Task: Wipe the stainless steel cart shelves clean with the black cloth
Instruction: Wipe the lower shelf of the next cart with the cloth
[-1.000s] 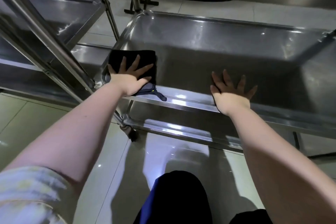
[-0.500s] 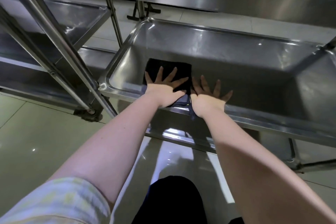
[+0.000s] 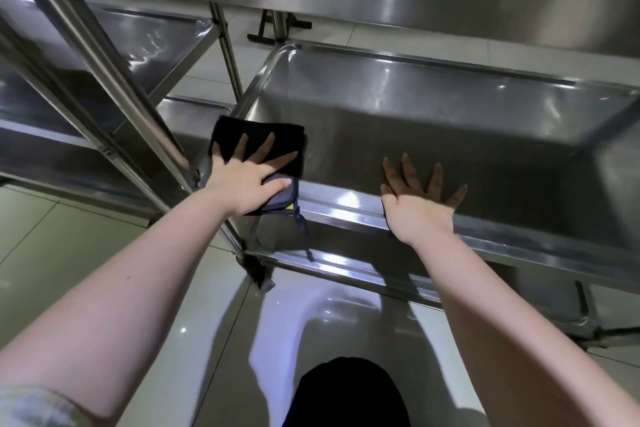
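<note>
Pressing flat with fingers spread, the left hand [image 3: 244, 180] pins the black cloth [image 3: 258, 144] at the shelf [image 3: 450, 121] corner; the right hand [image 3: 417, 203], also spread flat, is rested alongside, holding nothing.

— Inspector: State of the left hand?
— Assessor: The left hand [image 3: 242, 180] lies palm down on the black cloth [image 3: 258, 125] at the left end of the cart shelf [image 3: 346, 204], fingers straight and spread, thumb across the cloth's near corner.
— Inspector: And the other?
— Assessor: The right hand [image 3: 420, 208] lies flat, fingers fanned, pressing the shelf floor just inside its front rim, well apart from the left hand, holding nothing.
— Inspector: Arms?
— Assessor: Both forearms bare, stretched forward, wrists crossing the shelf's front rim.
</note>
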Tool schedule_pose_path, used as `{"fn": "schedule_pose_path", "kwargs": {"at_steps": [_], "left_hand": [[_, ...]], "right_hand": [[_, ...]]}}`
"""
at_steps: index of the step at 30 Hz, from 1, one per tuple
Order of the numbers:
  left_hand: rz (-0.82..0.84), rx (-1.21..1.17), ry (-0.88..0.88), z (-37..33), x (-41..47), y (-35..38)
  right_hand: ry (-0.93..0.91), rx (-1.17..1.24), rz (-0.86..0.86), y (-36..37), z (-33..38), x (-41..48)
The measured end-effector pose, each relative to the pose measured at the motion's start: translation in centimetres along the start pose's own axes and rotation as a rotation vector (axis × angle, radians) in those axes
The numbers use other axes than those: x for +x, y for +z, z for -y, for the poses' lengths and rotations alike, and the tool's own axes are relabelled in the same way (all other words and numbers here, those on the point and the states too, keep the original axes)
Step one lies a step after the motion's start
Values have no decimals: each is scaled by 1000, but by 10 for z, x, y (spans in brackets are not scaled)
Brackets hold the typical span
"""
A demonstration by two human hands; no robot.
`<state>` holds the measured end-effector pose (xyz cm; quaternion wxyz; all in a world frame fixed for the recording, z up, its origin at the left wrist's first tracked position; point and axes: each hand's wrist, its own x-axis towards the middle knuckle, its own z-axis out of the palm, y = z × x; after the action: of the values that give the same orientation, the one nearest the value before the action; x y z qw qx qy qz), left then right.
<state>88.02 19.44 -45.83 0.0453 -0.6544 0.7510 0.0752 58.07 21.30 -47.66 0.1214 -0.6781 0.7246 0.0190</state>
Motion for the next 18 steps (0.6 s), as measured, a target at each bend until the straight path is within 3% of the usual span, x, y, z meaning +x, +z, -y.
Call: {"fn": "schedule_pose_path", "kwargs": {"at_steps": [11,18], "left_hand": [[-47,-34,51,-36,117,-14],[145,-43,77,-59,57,-11]], "right_hand": [[5,-14,-25,3,0,6],[7,-11,-21,1,-1,1]]}}
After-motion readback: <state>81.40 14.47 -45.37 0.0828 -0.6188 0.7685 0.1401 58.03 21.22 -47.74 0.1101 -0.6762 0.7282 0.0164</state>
